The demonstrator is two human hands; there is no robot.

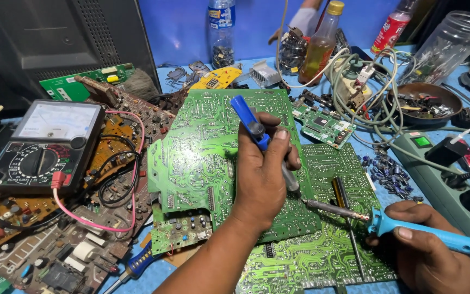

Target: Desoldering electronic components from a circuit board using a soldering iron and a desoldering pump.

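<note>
— Nearest the lens: right hand point(436, 256), low at the right edge, fingers wrapped shut round the light-blue soldering iron point(409, 227). Left hand point(265, 174) further up, at the centre, closed about the blue desoldering pump point(259, 136).

— And biggest first?

— Blue workbench point(191, 32), buried under parts. Then the large green circuit board point(213, 152), solder side up, lying across a second green board point(322, 245) that sticks out low and to the right. Brown boards point(82, 239) stacked at the left, with the black analogue multimeter point(50, 147) resting on them and its pink lead point(96, 220) looping down. Grey-green power strip point(441, 174) along the right edge.

— Smaller things?

— Clear jar point(452, 41) and bottles at the back, dark bowl point(425, 100) of scraps, small blue capacitors point(390, 174) scattered loose, screwdriver point(344, 198) lying on the lower board.

— How do the two tools lie to each other?

— Iron's long axis runs from lower right up toward the left, metal tip pointing at the right edge of the large board. Pump held steep, plunger end up and left, nozzle down and right. Both tips meeting, or very nearly, at one spot just right of the left hand; touching or a hair apart, cannot tell. Left hand nearer that spot, almost over it; right hand well back along the iron's handle.
</note>
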